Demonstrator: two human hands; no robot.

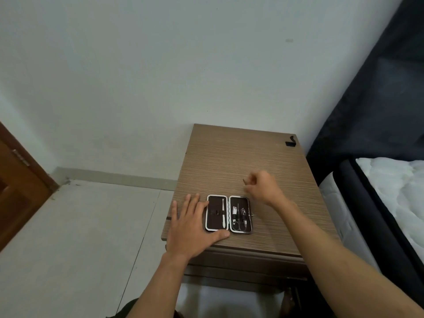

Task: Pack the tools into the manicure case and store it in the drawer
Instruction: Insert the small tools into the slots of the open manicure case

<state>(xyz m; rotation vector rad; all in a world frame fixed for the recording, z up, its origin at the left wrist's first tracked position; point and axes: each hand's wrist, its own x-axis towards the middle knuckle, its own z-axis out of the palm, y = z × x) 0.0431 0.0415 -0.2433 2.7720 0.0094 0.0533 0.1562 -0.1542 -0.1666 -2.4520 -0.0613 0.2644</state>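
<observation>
The left hand (pixel 192 222) lies flat, palm down, on the wooden bench (pixel 241 157), its fingers spread and pointing away from the person. Its grip is fully open and holds nothing; the thumb stretches rightward along the near edge of the manicure case (pixel 229 213), and the fingers rest against the case's left side. The left forearm runs up from the bottom of the view.

The right hand (pixel 262 185) hovers just beyond the far right corner of the case, wrist bent, fingers curled inward toward the thumb in a near-closed pinch. A small dark tip shows at the fingertips, but the hand is blurred and what the grip holds, if anything, cannot be told.

The case lies open and flat near the bench's front edge, its two halves side by side with the hinge between them. Each half's long axis runs from the near edge toward the wall. In the left half a slim white tool (pixel 222 213) lies lengthwise, pointing the same way. The right half holds the scissors (pixel 237 218) and other metal pieces, also lengthwise, with the scissor loops at the near end.
</observation>
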